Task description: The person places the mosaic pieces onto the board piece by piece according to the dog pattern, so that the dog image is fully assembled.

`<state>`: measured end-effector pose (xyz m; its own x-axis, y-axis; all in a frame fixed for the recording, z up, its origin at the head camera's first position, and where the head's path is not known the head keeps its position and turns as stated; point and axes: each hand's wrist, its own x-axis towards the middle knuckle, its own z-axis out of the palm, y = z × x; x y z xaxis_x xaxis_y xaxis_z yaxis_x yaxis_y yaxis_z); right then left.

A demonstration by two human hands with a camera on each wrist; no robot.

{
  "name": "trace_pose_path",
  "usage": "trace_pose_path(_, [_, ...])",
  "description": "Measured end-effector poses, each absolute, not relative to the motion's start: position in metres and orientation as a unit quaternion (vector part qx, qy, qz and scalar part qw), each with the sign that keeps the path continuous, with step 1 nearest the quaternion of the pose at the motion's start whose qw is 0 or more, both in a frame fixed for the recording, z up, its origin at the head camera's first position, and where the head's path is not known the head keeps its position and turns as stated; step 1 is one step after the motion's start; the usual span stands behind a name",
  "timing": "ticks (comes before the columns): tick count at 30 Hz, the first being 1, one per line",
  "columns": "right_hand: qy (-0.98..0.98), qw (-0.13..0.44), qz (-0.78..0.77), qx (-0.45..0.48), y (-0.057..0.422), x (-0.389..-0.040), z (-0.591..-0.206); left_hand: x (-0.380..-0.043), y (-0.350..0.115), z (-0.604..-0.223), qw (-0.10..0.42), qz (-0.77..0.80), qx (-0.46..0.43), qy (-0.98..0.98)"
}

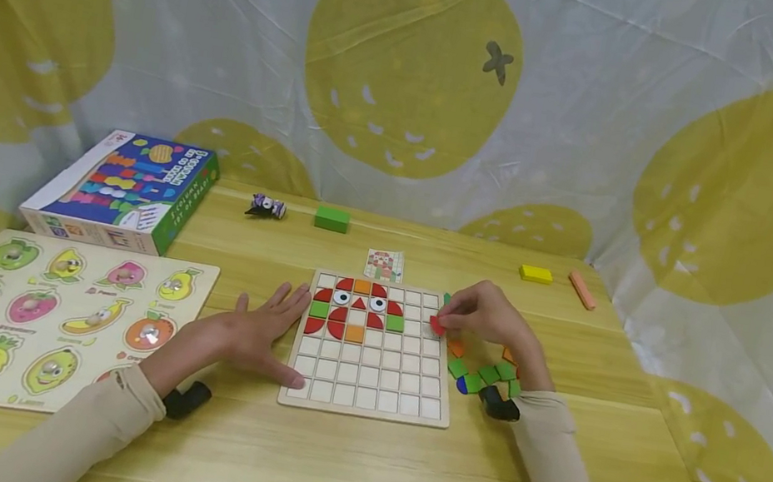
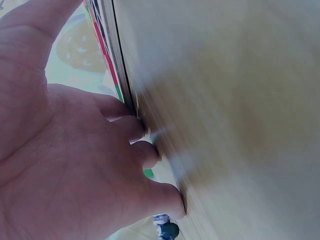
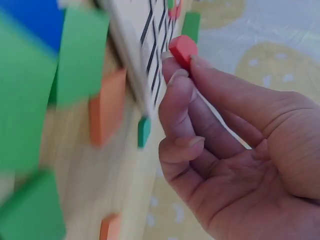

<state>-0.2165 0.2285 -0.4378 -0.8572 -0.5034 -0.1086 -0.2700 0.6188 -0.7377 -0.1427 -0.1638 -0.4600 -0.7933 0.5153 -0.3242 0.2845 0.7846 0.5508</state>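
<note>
A wooden grid board (image 1: 368,376) lies on the table, its upper left squares filled with red, orange, green and eye tiles that make an owl-like face. My left hand (image 1: 253,335) is spread flat at the board's left side, fingertips by the upper edge and thumb at the lower left corner. Over the board's right edge, my right hand (image 1: 490,318) pinches a small red tile (image 3: 183,49) with a rounded side between thumb and fingers. Loose green tiles (image 1: 489,374), with orange and blue ones, lie right of the board, partly hidden by the right wrist.
A small pattern card (image 1: 384,264) lies behind the board. Farther back are a green block (image 1: 332,220), a dark figurine (image 1: 266,206), a yellow block (image 1: 536,275) and an orange stick (image 1: 582,290). A fruit puzzle board (image 1: 50,323) and a toy box (image 1: 125,187) occupy the left.
</note>
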Motion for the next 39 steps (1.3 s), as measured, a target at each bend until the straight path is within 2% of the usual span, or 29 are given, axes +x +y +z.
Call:
trace_pose_path(4, [0.880, 0.168, -0.388, -0.217, 0.211, -0.213, -0.434, -0.142, -0.163, -0.456, 0.238, 0.237, 0.214, 0.917])
trace_pose_path(15, [0.854, 0.168, -0.390, -0.300, 0.174, -0.203, -0.441, -0.140, -0.159, -0.451, 0.251, 0.235, 0.203, 0.917])
trace_pose_path(25, [0.872, 0.145, -0.355, -0.303, 0.148, -0.188, -0.442, -0.139, -0.158, -0.449, 0.250, 0.224, 0.207, 0.919])
trace_pose_path(34, [0.880, 0.135, -0.347, -0.294, 0.140, -0.186, -0.446, -0.150, -0.165, -0.472, 0.234, 0.216, 0.207, 0.925])
trace_pose_path(39, [0.878, 0.141, -0.340, -0.305, 0.140, -0.185, -0.446, -0.146, -0.163, -0.464, 0.240, 0.224, 0.211, 0.921])
